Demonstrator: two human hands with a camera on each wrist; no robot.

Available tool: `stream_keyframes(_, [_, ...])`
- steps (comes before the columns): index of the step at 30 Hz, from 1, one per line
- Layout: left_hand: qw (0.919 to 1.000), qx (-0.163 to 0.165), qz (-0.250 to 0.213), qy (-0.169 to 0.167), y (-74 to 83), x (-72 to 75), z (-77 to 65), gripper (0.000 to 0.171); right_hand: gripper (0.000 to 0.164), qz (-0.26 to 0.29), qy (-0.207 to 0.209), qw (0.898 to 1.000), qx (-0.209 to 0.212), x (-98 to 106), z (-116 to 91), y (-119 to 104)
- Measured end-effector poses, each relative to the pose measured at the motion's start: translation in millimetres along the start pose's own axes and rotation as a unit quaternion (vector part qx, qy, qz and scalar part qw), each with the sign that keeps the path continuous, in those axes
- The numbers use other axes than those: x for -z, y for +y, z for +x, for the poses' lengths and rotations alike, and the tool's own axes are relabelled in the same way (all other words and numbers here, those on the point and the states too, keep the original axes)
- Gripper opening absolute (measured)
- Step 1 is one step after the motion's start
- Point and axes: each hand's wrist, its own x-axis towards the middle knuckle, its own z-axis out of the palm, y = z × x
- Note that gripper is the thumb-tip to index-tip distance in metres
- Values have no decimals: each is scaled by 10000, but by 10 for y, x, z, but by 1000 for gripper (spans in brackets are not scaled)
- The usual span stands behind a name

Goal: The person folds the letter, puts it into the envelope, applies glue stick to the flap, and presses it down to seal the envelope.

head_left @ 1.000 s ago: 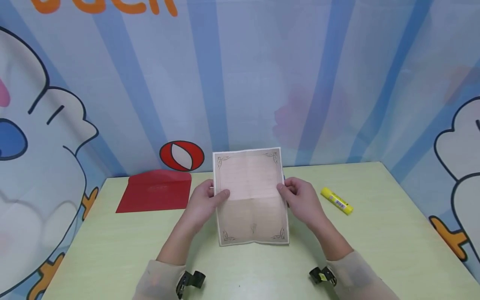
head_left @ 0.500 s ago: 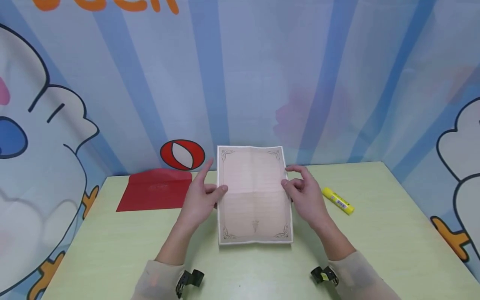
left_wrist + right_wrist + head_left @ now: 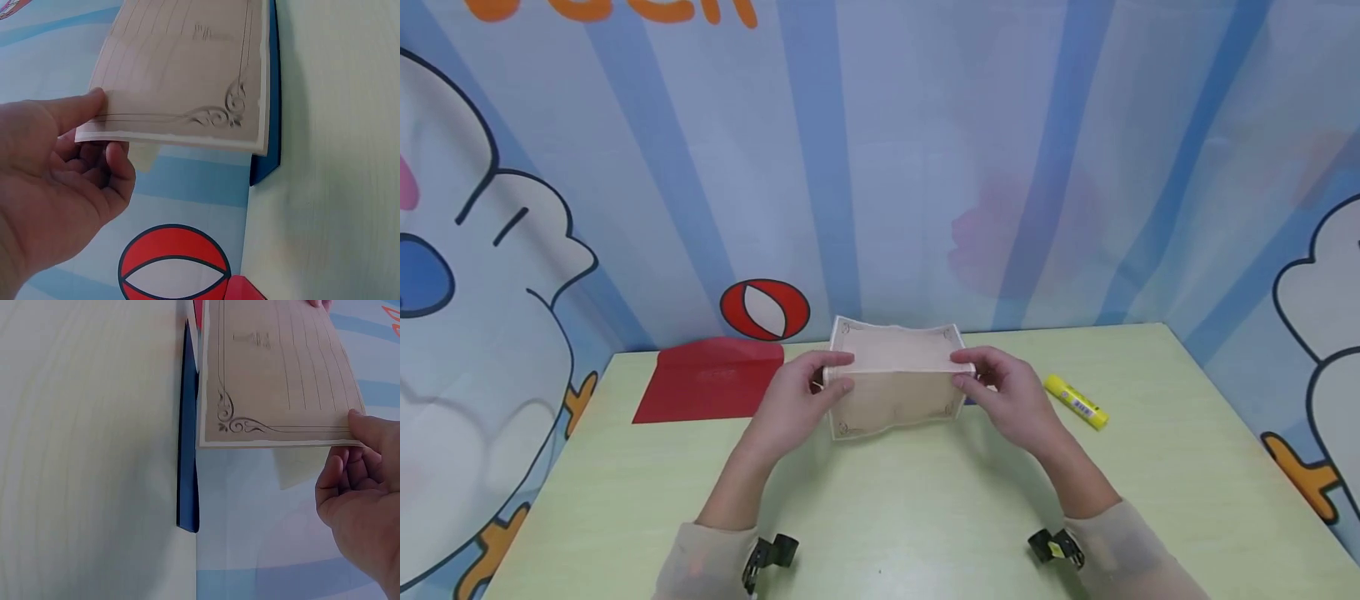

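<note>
Your left hand (image 3: 796, 404) pinches the left edge of the printed paper sheet (image 3: 897, 396) between thumb and fingers, and your right hand (image 3: 1009, 396) has the same close grip on the right edge. You hold the sheet in front of you, near the far side of the surface (image 3: 895, 517), bent along a crosswise crease that runs from one hand to the other. Scrollwork shows in its corners and ruled lines cross it. A dark blue flat item (image 3: 187, 456) lies on the surface by the sheet; whether the two touch, you cannot tell. Beside your left hand lies a red envelope (image 3: 711, 383); near your right hand, a yellow tube (image 3: 1076, 402) lies on its side.
</note>
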Motion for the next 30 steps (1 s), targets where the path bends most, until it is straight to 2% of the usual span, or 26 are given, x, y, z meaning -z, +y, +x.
stream_keyframes(5, [9987,-108,480,119,5,2,-5,24,13,-433,191,9989,72,25,0,-5])
stream_keyframes(9, [9977,-239,634,52,3,24,-6,13,14,-427,268,9987,113,35,13,-9])
stream_keyframes(11, [9982,-255,521,-166,3,33,-12,10,16,-214,235,9995,24,32,11,-16])
stream_keyframes(13, [9979,-234,316,-522,10,36,-22,7,19,41,205,9997,-101,24,4,-29])
stream_keyframes(17, [9913,-113,-189,-1296,22,24,-42,5,23,353,196,9989,-240,6,-9,-45])
stream_keyframes(23, [9760,-200,-474,-2118,7,-15,-37,30,23,83,148,9999,-17,-17,-7,-1])
stream_keyframes(26, [9722,-311,-457,-2276,2,-70,-29,32,22,159,-48,9998,61,-52,-9,-2])
stream_keyframes(30, [9734,-407,-449,-2209,-2,-179,-17,22,19,246,-411,9987,150,-129,-28,-26])
